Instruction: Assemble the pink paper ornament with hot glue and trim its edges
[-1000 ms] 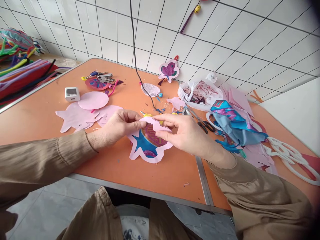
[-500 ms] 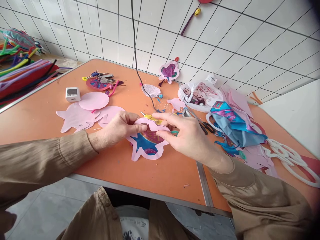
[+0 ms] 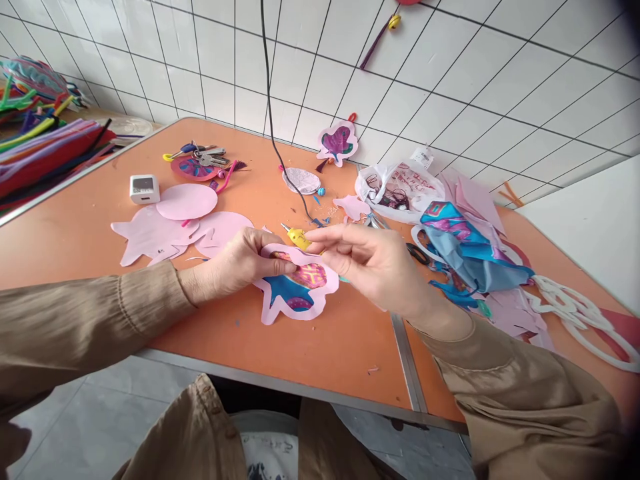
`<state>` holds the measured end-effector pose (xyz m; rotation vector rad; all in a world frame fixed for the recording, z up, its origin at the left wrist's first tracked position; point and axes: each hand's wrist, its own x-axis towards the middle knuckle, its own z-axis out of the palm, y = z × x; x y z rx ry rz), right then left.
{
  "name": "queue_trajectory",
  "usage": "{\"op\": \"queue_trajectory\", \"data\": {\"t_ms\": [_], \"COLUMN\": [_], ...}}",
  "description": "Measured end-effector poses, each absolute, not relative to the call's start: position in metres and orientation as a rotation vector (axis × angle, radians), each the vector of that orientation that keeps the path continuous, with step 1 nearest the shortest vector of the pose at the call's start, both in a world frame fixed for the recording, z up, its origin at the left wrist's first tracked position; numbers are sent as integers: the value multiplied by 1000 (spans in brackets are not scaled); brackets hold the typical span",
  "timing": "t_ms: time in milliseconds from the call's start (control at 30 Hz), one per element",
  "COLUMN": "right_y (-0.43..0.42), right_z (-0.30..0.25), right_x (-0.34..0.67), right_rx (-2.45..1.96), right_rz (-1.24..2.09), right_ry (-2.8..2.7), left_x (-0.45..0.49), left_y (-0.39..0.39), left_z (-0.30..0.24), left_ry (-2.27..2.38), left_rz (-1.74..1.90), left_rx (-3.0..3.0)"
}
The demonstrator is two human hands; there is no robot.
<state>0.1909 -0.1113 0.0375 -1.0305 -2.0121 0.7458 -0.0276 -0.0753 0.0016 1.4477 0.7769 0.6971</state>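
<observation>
My left hand (image 3: 240, 263) is closed on a pink-edged cutout (image 3: 295, 293) with blue, purple and gold patterned fabric on its face. The thumb lies on the face and the fingers are hidden behind it. At the cutout's upper right edge is my right hand (image 3: 373, 267), its fingers stretched out and its thumb lower, with nothing visible between them. Whether the fingertips touch the edge is unclear. Just beyond the cutout, a yellow tool with a metal tip (image 3: 299, 238), resembling a small glue gun, is partly covered by my right fingers.
Pink cut pieces (image 3: 150, 230), a white charger block (image 3: 145, 189) and keys (image 3: 213, 159) lie to the left. Rightward are a plastic bag (image 3: 405, 193), black-handled scissors (image 3: 417, 253), blue fabric (image 3: 465, 250) and white cord (image 3: 575, 300). A black cable (image 3: 269, 100) hangs down to the table.
The cutout's upper edge was bent up between both hands; now it lies flatter and shows more pattern. My right fingers have come away from the fold, and more of the yellow tool shows.
</observation>
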Motion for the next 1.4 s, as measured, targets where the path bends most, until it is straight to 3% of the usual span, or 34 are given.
{"op": "queue_trajectory", "data": {"t_ms": [133, 300, 567, 733, 1400], "right_y": [-109, -113, -121, -116, -112], "right_z": [46, 51, 44, 33, 24], "right_x": [196, 199, 192, 193, 195], "right_rx": [-1073, -985, -763, -659, -548], "right_rz": [958, 897, -216, -611, -600], "right_ry": [-1875, -1876, -2271, -2283, -2276], "left_x": [-29, -29, -28, -26, -26], "left_y": [-80, -86, -84, -82, -81], "left_z": [6, 15, 12, 10, 11], "left_ry": [777, 719, 815, 826, 855], "left_rz": [809, 850, 821, 789, 815], "left_rx": [1530, 1550, 1492, 1372, 1283]}}
